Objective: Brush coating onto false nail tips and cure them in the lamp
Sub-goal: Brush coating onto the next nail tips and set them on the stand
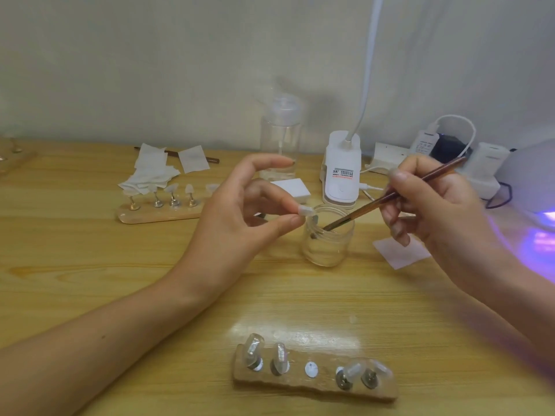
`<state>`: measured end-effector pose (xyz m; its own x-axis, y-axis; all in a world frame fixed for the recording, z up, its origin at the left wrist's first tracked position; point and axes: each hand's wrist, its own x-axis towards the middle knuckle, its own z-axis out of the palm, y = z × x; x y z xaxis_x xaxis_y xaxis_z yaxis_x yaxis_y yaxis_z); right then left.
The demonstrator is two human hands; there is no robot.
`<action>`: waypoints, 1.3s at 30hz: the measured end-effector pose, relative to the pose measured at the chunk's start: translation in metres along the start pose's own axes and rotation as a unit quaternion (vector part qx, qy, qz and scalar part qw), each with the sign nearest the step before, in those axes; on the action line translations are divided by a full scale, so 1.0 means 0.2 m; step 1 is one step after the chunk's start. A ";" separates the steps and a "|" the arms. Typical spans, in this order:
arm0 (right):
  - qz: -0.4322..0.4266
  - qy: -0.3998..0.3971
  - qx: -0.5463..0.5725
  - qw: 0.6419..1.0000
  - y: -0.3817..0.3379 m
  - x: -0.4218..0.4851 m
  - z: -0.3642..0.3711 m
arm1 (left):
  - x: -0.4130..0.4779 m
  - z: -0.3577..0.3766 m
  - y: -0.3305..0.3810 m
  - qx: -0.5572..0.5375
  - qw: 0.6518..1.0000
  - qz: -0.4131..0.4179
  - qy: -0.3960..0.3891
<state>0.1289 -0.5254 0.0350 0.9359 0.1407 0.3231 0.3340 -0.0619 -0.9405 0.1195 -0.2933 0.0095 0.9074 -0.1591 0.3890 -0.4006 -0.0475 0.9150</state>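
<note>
Left forearm [105, 325] enters from the lower left, wrist straight. Left hand [237, 211]: thumb and what appears to be the middle finger pinch a nail tip [304, 210]; index finger arched above, clear of it. Right hand [435, 205] enters from the right, fingers curled round a brush [399, 193] in a pencil grip, thumb uppermost.

Wooden table [90, 265] carries jar [327, 244], nail stand [315, 384], wipes [150, 172]

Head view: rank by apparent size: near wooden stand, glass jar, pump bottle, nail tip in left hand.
1. The near wooden stand, though nearness to the camera inflates it.
2. The pump bottle and the glass jar: too alike to rank.
3. The nail tip, pinched by the left hand.
</note>
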 end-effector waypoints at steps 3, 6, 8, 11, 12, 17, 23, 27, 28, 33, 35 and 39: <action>0.003 0.042 0.054 0.998 0.03 -0.01 -0.04 | 0.01 0.01 0.00 0.000 1.000 -0.003 0.007; 0.012 0.072 0.097 0.993 0.07 -0.02 -0.05 | 0.01 0.02 0.00 -0.008 1.000 -0.010 0.003; 0.020 0.083 0.114 0.990 0.08 -0.03 -0.04 | 0.00 0.02 -0.01 -0.015 1.000 -0.023 0.004; 0.014 0.088 0.121 0.989 0.10 -0.03 -0.04 | -0.01 0.02 -0.01 -0.017 0.999 -0.035 0.000; 0.010 0.087 0.121 0.989 0.10 -0.03 -0.04 | -0.01 0.01 -0.01 -0.018 0.999 -0.037 -0.002; 0.014 0.067 0.120 0.990 0.09 -0.03 -0.01 | -0.01 0.01 -0.01 -0.015 0.999 -0.040 -0.002; 0.018 0.048 0.107 0.993 0.08 -0.03 0.01 | 0.00 0.02 -0.01 -0.012 0.999 -0.035 0.000; 0.033 0.076 0.111 0.990 0.08 -0.03 0.00 | 0.00 0.02 -0.01 -0.008 0.999 -0.033 -0.001; 0.029 0.077 0.114 0.990 0.08 -0.03 0.00 | 0.00 0.02 -0.01 -0.007 0.999 -0.032 -0.001; 0.021 0.046 0.106 0.993 0.07 -0.03 0.01 | 0.00 0.02 -0.01 0.006 1.000 -0.028 0.000; 0.035 0.067 0.099 0.992 0.07 -0.03 0.01 | -0.01 0.02 -0.01 0.009 1.000 -0.027 0.003; 0.025 0.076 0.114 0.990 0.08 -0.03 0.00 | -0.01 0.02 -0.01 0.013 1.000 -0.025 0.003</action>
<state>0.1282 -0.5266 0.0183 0.9623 -0.0091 0.2717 0.2696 0.1614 -0.9493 0.1178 -0.2975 0.0071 0.9273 -0.1507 0.3427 -0.3572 -0.0820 0.9304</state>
